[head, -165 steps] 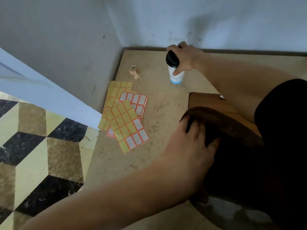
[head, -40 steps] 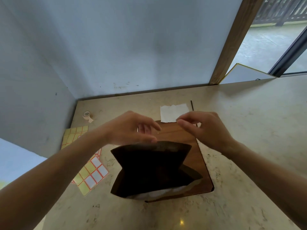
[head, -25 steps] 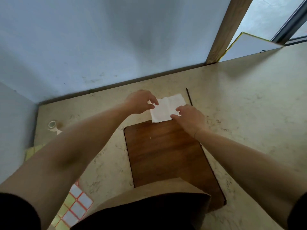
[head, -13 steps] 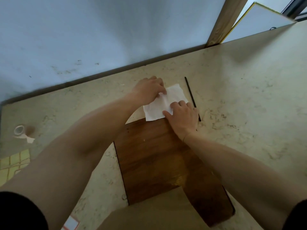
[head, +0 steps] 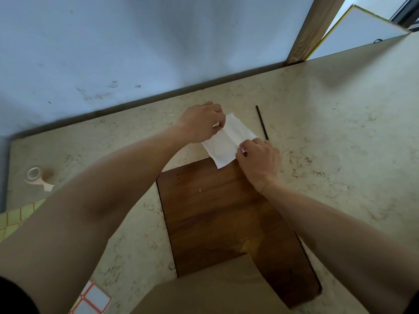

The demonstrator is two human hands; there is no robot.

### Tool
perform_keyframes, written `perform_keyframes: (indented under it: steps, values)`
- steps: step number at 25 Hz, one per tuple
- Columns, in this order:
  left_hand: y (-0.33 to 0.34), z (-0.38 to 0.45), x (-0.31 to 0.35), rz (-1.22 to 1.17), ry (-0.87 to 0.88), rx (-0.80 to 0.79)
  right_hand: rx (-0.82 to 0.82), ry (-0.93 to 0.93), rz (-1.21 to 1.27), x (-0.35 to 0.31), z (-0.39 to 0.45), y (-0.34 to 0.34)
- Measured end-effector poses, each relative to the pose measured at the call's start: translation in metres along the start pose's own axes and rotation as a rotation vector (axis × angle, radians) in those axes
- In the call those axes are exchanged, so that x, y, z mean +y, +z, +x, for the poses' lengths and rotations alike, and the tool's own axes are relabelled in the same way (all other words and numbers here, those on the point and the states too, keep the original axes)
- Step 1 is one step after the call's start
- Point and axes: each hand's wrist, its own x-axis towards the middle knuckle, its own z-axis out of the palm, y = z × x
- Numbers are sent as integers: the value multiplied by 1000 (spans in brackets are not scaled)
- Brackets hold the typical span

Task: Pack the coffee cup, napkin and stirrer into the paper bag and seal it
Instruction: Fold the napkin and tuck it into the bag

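- Two hands work the napkin point(head: 227, 141): my left hand point(head: 200, 123) pinches its far-left edge, and my right hand point(head: 258, 158) pinches the near-right edge, likely folding it small for packing.
- Between both grips it lies on the bench point(head: 340, 155), overlapping the wooden board point(head: 215, 211).
- The stirrer point(head: 261, 122) waits just right of the grips; the paper bag point(head: 204, 291) stands near me.
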Motion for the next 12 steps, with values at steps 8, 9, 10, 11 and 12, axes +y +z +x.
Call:
perform_keyframes:
  steps: [8, 9, 10, 11, 12]
  values:
    - [-38, -46, 17, -247, -179, 50, 30, -73, 341, -13, -4, -61]
    - [-43, -53, 19, -325, -210, 72, 16, -78, 405, -15, -5, -69]
    - [-49, -60, 21, -399, -237, 93, -2, -80, 468, -19, -7, -79]
    - [-55, -67, 25, -466, -261, 105, -26, -78, 527, -22, -10, -89]
    - [-63, -76, 31, -526, -281, 105, -54, -82, 580, -26, -14, -101]
